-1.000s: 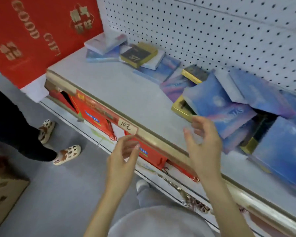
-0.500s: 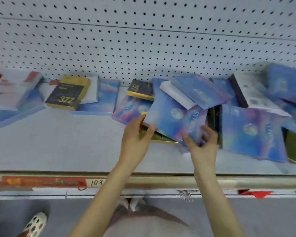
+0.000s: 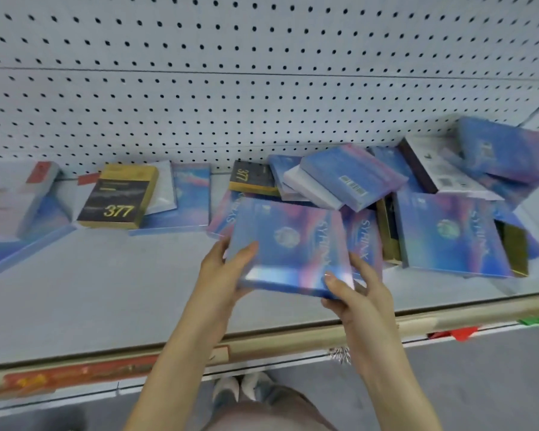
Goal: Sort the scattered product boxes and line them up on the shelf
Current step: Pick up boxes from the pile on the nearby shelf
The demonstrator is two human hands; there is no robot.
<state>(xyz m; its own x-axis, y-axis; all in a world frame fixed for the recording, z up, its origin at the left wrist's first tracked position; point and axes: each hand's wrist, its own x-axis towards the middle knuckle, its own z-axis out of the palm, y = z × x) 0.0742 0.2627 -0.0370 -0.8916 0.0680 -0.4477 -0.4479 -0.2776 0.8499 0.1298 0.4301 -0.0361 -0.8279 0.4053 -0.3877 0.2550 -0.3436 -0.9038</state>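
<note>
Gripping blue box (image 3: 290, 244) in left hand (image 3: 221, 273) and right hand (image 3: 357, 295), above pile (image 3: 349, 178); next, set squarely on bare shelf (image 3: 106, 290).

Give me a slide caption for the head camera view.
Left hand and right hand grip a blue box at a shelf strewn with boxes.

Both hands hold one blue box (image 3: 290, 244).
The left hand (image 3: 227, 272) grips the box's left edge, thumb on top; the right hand (image 3: 358, 290) grips its near right corner, thumb on top, both forearms reaching in from below it.
</note>
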